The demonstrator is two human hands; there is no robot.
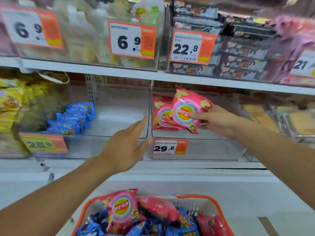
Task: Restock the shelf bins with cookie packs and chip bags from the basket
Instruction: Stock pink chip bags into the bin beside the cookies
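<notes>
Pinched between thumb and fingers of the right hand [215, 119], a pink Lay's chip bag [188, 110] is held tilted over the clear bin [196, 151] marked 29.8, against other pink chip bags [161, 113] already lying inside. Nothing is held by the left hand [125, 148], whose fingers are stretched out straight in front of the neighbouring clear bin [119, 106], where blue cookie packs [73, 118] are stacked at the left. Below, more pink chip bags and blue cookie packs are heaped in the orange-rimmed basket [214, 200].
</notes>
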